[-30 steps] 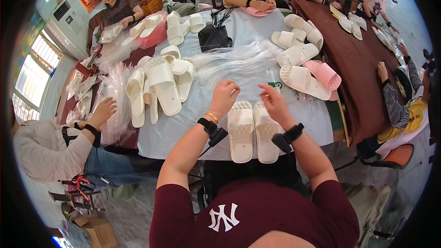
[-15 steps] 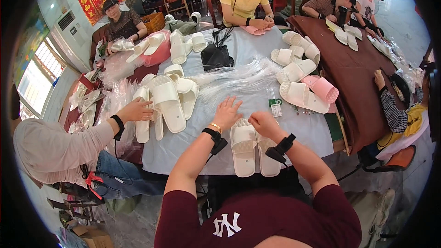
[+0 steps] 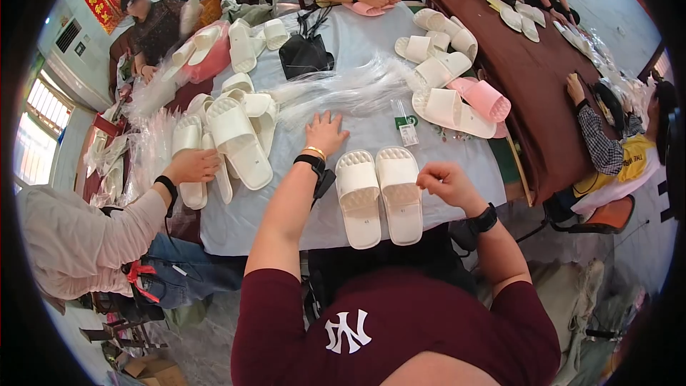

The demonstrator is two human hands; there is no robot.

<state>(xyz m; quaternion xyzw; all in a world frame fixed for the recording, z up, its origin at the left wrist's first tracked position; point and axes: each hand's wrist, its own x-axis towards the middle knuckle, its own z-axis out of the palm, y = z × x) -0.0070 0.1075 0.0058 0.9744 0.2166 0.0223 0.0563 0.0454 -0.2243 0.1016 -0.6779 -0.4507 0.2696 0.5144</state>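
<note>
A pair of white slippers stands side by side in front of me, the left slipper [image 3: 359, 196] and the right slipper [image 3: 399, 193], toes pointing away. My left hand [image 3: 326, 136] lies on the table beyond the left slipper, fingers spread and holding nothing. Beside the right slipper's strap is my right hand [image 3: 446, 184], its fingers curled in, with nothing visible in them; whether they touch the slipper I cannot tell. A bundle of thin clear plastic strands [image 3: 343, 86] lies past my left hand. Near it is a small clear packet with a green and white label [image 3: 407, 132].
White slippers [image 3: 239, 144] are piled at left, near a co-worker's hand [image 3: 196, 166]. More white slippers [image 3: 443, 68] and a pink slipper [image 3: 488, 100] lie at right. A black bag [image 3: 306, 56] sits farther back. Clear plastic bags [image 3: 153, 125] line the left side.
The view has shifted. My right hand has moved from above the slippers to the right slipper's outer side, uncovering the pair. My left hand has come down flat on the table.
</note>
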